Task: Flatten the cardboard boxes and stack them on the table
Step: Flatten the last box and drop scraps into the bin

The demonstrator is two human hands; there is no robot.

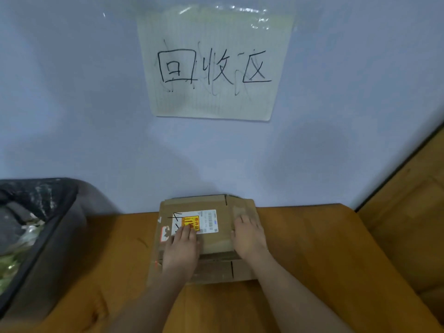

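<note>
A flattened brown cardboard box (pixel 216 239) with a white and yellow shipping label (pixel 204 219) lies on the wooden table (pixel 312 248), its far edge against the wall. More flat cardboard (pixel 216 270) shows underneath it at the near side. My left hand (pixel 182 248) presses flat on the box's left part, fingers straight and partly over the label. My right hand (pixel 248 236) presses flat on the right part, fingers spread toward the far right corner.
A grey bin with a black bag (pixel 40 227) full of rubbish stands at the table's left. A handwritten paper sign (pixel 213 66) hangs on the pale wall behind. Wooden floor (pixel 413 212) lies to the right of the table.
</note>
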